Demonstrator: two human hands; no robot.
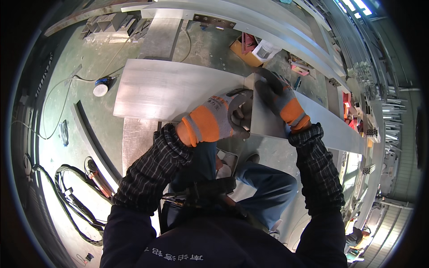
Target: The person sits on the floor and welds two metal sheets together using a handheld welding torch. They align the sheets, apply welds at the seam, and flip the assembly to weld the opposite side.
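Note:
Both my hands wear grey and orange work gloves with dark fingertips. A small angled silver metal plate [266,121] stands on a long, flat metal beam [152,87] lying across in front of me. My left hand [219,114] is closed at the plate's left side, its fingers curled against the edge. My right hand [278,96] grips the plate's far upper edge from the right, fingers bent over it. The fingertips are partly hidden behind the plate and gloves. Below, a dark power drill [210,190] lies at my lap.
Large metal beams [268,38] cross the far side. An open cardboard box [245,51] sits beyond my hands. Leftward are a sander-like blue tool [102,85] with a cord, a dark metal bar [91,138] and black cables [67,201]. Another person [355,236] is at lower right.

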